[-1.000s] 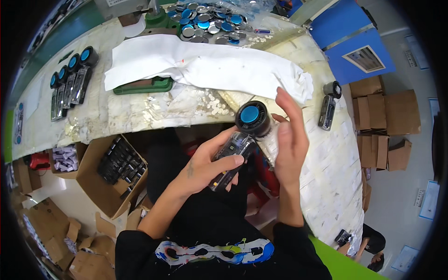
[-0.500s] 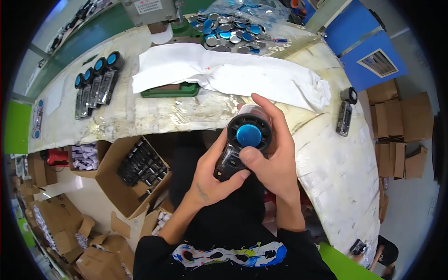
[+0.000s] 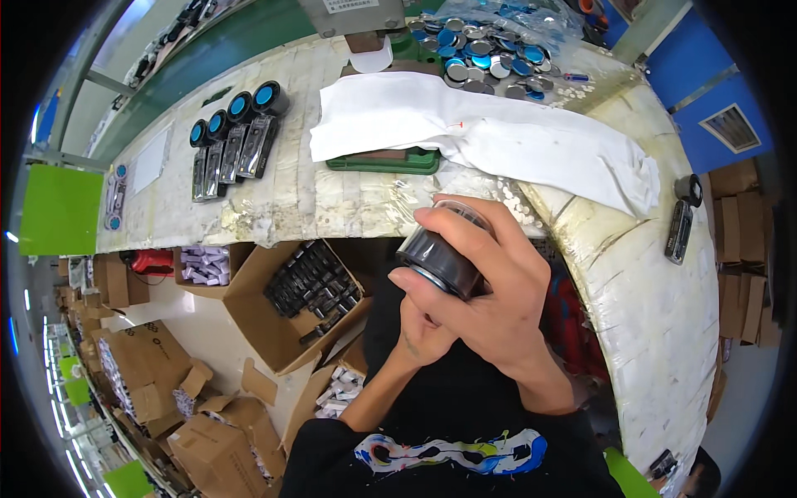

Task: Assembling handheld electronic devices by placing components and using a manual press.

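Note:
My right hand (image 3: 508, 278) is wrapped round the head of a black handheld device (image 3: 440, 259) with a clear rim, its thumb along the near side and its fingers over the top. The head is tilted on its side, so its face is turned out of sight. Below and partly behind the right hand, my left hand (image 3: 425, 332) is closed at the device's lower part; its fingers and the handle are mostly hidden. On the bench to the left, several similar black devices (image 3: 235, 148) lie in a row, blue discs in their round heads.
A white cloth (image 3: 498, 137) lies across the bench, partly over a green press base (image 3: 382, 164). Silver and blue discs (image 3: 490, 60) are heaped at the back. Another black device (image 3: 680, 224) lies at the right. Below the bench's edge stands a cardboard box (image 3: 249, 319) of black parts.
The device's head has turned on its side, and its blue disc is out of sight. My right hand has moved over it, covering much of the left. The view has swung left.

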`<state>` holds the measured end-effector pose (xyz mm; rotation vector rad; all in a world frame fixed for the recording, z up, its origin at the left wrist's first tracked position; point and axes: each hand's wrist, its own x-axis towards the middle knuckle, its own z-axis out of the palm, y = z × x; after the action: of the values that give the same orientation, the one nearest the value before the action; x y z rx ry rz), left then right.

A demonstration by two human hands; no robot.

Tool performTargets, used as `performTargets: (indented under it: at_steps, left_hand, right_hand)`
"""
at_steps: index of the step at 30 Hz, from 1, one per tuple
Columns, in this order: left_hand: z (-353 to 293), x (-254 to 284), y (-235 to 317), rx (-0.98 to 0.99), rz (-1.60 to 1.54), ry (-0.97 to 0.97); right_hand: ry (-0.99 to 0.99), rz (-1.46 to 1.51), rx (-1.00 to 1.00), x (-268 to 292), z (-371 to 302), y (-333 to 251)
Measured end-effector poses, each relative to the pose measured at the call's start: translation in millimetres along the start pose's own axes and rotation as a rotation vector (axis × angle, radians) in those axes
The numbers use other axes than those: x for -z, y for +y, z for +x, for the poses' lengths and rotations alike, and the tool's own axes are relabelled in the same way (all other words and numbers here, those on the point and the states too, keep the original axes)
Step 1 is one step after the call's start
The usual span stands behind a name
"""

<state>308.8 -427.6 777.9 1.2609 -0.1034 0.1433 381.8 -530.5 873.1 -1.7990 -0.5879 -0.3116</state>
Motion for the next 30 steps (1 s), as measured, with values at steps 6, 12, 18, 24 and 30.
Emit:
performTargets:
  at_steps: [6, 12, 18, 24, 30]
  left_hand:
    - [3, 19, 8, -0.015, 0.086, 0.028]
    - [8, 16, 15, 0.072, -0.122, 0.111]
    - [32, 17, 24, 0.025, 0.128, 0.109]
    - [59, 28, 53, 0.164, 0.212, 0.351]
    - [118, 58, 70, 0.171, 0.354, 0.303]
  right_hand:
    - [-0.035, 0.058, -0.035, -16, 16, 5]
    - [-0.069, 0.018, -0.005, -27, 28, 13]
    - [-0.047, 0.338, -0.342, -31, 48, 30]
    - [-0.09, 0.173, -0.254, -21, 77, 55]
    - [0.08, -0.054, -0.044, 49, 130, 44]
